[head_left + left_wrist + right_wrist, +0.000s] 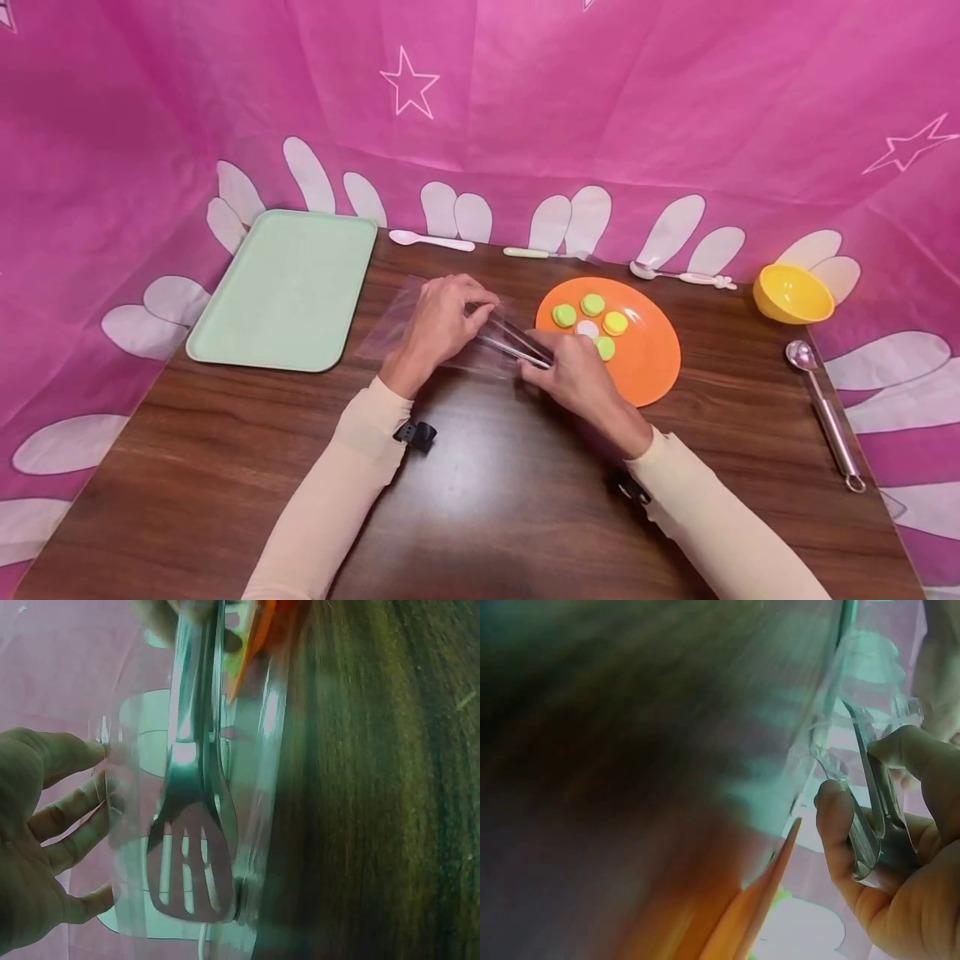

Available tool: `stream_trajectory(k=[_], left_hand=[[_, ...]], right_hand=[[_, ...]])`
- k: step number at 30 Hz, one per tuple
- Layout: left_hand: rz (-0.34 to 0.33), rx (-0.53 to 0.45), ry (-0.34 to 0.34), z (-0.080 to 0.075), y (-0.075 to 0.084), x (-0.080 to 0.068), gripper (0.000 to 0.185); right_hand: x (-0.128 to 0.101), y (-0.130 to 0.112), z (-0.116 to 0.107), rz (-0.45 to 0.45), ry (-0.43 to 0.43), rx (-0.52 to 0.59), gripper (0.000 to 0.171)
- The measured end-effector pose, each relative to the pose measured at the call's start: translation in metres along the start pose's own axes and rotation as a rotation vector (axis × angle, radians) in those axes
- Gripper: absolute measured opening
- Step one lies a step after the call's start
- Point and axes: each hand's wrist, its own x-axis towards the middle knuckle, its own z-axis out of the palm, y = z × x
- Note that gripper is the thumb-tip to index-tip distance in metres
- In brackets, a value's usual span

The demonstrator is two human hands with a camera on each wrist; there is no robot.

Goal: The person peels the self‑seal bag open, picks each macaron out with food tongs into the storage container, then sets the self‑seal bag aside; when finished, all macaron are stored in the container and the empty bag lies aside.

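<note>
My left hand (444, 321) pinches the edge of a clear plastic bag (390, 333) between thumb and fingers. Metal tongs (196, 712) with a slotted head show through the clear plastic in the left wrist view, their head within the bag's outline. My right hand (576, 373) grips the tongs near their hinged end, and their two arms stand slightly apart. Nothing can be seen between the tongs' ends. Beside the right hand, several small macaron-like pieces, green, yellow and white, lie on an orange plate (652, 354); the hand partly covers the plate's left side.
A pale green tray (288, 292) lies at the left. Along the back are a pink spoon (435, 242), a fork with a pale handle (527, 252) and another spoon (678, 276). At the right stand a yellow bowl (793, 296) and a metal scoop (828, 417).
</note>
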Motion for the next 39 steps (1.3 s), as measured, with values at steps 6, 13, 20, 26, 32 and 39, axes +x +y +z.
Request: stream_trajectory(k=[6,13,20,26,32,39], left_hand=[[0.005,-0.013,0.008,0.002,-0.001,0.0,0.012],[-0.002,-0.068,0.042,0.003,-0.003,0.001,0.012],[0.027,-0.105,0.075,0.005,-0.004,0.001,0.01],[0.011,-0.118,0.082,0.005,-0.003,0.002,0.011],[-0.002,-0.103,0.068,0.002,-0.002,0.004,0.012],[-0.004,-0.099,0.04,0.004,-0.003,0.002,0.012]], right_hand=[[0.011,-0.009,0.01,-0.023,0.007,-0.03,0.037],[0.015,-0.018,0.017,-0.072,0.076,-0.076,0.04],[0.022,-0.021,0.022,-0.101,0.119,-0.085,0.031],[0.022,-0.021,0.021,-0.106,0.128,-0.073,0.025],[0.018,-0.02,0.017,-0.082,0.109,-0.085,0.024],[0.025,-0.023,0.02,-0.093,0.084,-0.129,0.042]])
